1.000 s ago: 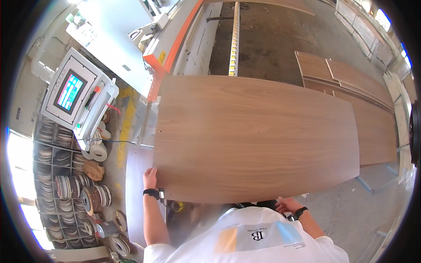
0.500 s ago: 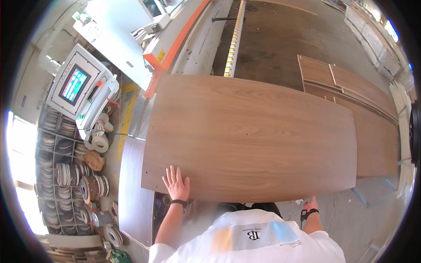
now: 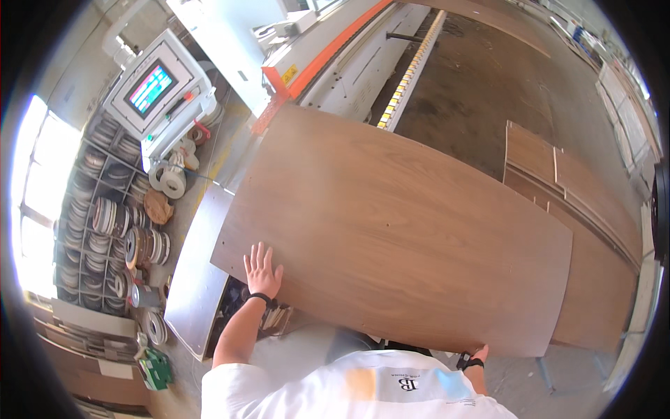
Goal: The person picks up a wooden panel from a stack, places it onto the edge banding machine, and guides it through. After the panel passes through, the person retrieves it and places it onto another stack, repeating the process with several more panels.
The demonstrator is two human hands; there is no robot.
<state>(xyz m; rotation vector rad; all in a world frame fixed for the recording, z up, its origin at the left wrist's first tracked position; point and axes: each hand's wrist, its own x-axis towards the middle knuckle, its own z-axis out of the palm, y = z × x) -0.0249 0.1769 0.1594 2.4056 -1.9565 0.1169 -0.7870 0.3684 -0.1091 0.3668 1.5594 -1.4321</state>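
A large brown wood-grain panel (image 3: 398,230) spans the middle, a few small holes in its face. My left hand (image 3: 263,271) lies flat on its near left part, fingers stretched out and slightly spread. At the near edge, toward the right end, my right hand (image 3: 480,353) grips the panel, its fingers largely hidden by the edge. The panel's far left corner lies against the orange-edged machine (image 3: 279,91). Black bands circle both wrists.
A control console (image 3: 157,91) with a lit screen stands at the left, above edging rolls (image 3: 146,248) and a rack. Beneath the panel's left end is a pale table (image 3: 195,279). More brown boards (image 3: 593,279) lie to the right. A roller rail (image 3: 412,70) runs away at the back.
My right hand has come onto the panel's near edge from just beside it. The view has turned, so the panel appears tilted, its right end lower. My left hand stays flat on it.
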